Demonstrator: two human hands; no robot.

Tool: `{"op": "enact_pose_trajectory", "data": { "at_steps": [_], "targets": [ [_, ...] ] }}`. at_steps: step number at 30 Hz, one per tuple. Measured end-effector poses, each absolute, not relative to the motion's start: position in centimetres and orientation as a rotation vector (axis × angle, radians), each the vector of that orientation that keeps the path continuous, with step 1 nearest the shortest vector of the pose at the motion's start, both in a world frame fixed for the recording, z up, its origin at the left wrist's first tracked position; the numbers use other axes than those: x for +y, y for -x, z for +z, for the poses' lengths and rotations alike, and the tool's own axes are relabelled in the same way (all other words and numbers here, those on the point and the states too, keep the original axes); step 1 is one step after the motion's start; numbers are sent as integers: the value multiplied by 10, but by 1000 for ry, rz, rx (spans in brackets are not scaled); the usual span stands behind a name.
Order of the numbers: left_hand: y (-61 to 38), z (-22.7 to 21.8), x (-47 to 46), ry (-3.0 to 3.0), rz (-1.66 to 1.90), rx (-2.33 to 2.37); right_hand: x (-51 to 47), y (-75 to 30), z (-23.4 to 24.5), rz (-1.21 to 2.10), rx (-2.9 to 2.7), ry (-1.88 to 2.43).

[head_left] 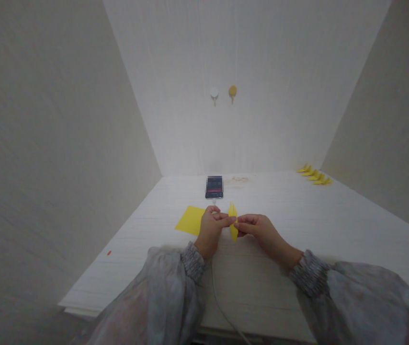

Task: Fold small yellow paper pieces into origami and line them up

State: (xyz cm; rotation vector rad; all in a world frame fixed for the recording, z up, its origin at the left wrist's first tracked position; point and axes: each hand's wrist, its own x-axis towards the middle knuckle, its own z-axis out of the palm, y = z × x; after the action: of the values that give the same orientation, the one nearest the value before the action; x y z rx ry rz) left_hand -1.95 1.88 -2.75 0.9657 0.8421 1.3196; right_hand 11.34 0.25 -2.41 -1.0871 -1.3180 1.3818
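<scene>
A narrow folded piece of yellow paper (232, 223) stands upright between my two hands above the white table (298, 225). My left hand (211, 229) pinches it from the left with its fingertips closed on the paper. From the right, my right hand (260, 230) pinches the same piece. Both wrists show grey patterned sleeves.
A flat yellow paper sheet (190, 220) lies just left of my left hand. A dark phone (214, 187) lies further back, with a white cable (222, 306) running toward me. Several folded yellow pieces (314, 174) sit at the back right corner. Two wall hooks (223, 93) hang on the back wall.
</scene>
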Motion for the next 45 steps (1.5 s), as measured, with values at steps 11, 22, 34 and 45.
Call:
{"op": "enact_pose_trajectory", "data": {
  "at_steps": [11, 22, 34, 45],
  "targets": [
    [17, -19, 15, -1094, 1319, 835, -1, -112, -25, 1456, -1329, 1134],
    [19, -23, 20, -1021, 1368, 849, -3, -111, -26, 1542, -1392, 1190],
    [22, -25, 21, -1028, 1291, 842, 6, -121, -17, 1228, -1432, 1108],
    [16, -31, 18, -1121, 1170, 838, 1, -119, -11, 1143, -1341, 1125]
  ]
}}
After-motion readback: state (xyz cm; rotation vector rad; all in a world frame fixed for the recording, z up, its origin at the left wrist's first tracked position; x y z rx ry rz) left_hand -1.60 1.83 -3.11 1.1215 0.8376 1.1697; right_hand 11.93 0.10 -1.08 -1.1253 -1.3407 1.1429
